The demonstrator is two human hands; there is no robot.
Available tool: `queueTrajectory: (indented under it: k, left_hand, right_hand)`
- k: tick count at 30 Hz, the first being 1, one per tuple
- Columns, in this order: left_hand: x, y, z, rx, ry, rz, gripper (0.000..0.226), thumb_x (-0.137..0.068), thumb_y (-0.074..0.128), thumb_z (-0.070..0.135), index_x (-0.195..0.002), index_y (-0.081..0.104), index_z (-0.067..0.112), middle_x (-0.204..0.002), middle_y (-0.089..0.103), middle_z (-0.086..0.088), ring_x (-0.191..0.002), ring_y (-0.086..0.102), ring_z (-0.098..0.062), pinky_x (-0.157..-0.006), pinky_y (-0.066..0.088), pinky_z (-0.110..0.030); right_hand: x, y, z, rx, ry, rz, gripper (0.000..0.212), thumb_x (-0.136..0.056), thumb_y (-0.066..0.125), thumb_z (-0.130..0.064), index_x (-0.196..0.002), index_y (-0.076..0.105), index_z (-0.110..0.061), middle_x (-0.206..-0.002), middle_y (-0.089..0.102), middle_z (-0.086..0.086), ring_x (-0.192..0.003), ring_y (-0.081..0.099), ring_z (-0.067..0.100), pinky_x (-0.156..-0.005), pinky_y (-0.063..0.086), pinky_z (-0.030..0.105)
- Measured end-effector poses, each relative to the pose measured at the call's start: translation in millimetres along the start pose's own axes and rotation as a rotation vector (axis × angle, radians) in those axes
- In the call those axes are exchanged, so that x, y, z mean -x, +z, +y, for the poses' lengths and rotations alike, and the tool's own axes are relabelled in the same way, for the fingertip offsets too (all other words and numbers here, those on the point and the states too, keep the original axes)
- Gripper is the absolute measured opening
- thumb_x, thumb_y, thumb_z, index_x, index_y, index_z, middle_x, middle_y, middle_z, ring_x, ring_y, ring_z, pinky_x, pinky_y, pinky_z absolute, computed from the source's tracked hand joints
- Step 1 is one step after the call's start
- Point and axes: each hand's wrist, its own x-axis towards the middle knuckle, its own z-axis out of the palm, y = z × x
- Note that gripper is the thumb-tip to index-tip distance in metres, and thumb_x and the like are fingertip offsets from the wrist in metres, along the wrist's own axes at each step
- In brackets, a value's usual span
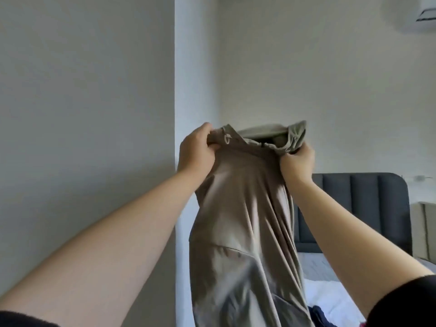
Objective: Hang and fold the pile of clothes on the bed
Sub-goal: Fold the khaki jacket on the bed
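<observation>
A pair of khaki trousers point(245, 220) hangs in front of me, held up high by its drawstring waistband. My left hand point(195, 149) grips the waistband's left end. My right hand point(298, 161) grips its right end, where the cloth bunches. The legs drop straight down and leave the frame at the bottom. Behind them lies the bed point(330, 291) with white bedding. A bit of dark blue clothing point(318, 315) and a red scrap show at the bottom right; the rest of the pile is hidden.
A dark grey padded headboard point(368, 208) stands at the right against the white wall. A wall corner point(175, 114) runs vertically just behind my left hand. An air conditioner point(422, 17) is mounted at the top right. A pale bedside unit point(424, 230) sits at the far right.
</observation>
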Motion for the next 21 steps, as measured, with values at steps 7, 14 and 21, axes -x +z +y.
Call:
queueTrajectory:
  k: [7,14,21]
  left_hand:
    - [98,22,-37,0.594,-1.063,-1.093,0.023,-0.091,0.064,0.024,-0.112,0.063,0.015,-0.097,0.074,-0.004,-0.087,0.070,-0.017,-0.081,0.056,-0.034]
    - [78,11,-64,0.834,-1.083,-0.547,0.017,-0.095,0.056,0.028,-0.094,0.065,0.014,-0.083,0.073,-0.004,-0.075,0.069,-0.015,-0.065,0.055,-0.029]
    - [119,0,-74,0.833,-0.959,-0.728,0.014,-0.094,0.051,0.005,-0.102,0.062,0.009,-0.092,0.070,-0.007,-0.080,0.068,-0.016,-0.078,0.054,-0.029]
  right_hand:
    - [28,3,12,-0.368,0.482,-0.413,0.020,-0.101,0.040,-0.011,-0.091,0.057,-0.012,-0.083,0.059,0.007,-0.071,0.056,0.018,-0.061,0.048,0.030]
    - [17,-48,58,0.382,0.638,-0.882,0.008,-0.087,0.066,-0.006,-0.092,0.060,-0.011,-0.074,0.064,0.005,-0.056,0.058,0.014,-0.053,0.052,0.026]
    - [-1,-70,94,-0.329,0.718,-0.261,0.032,-0.093,0.058,-0.037,-0.114,0.061,-0.012,-0.100,0.068,0.005,-0.088,0.065,0.020,-0.073,0.055,0.035]
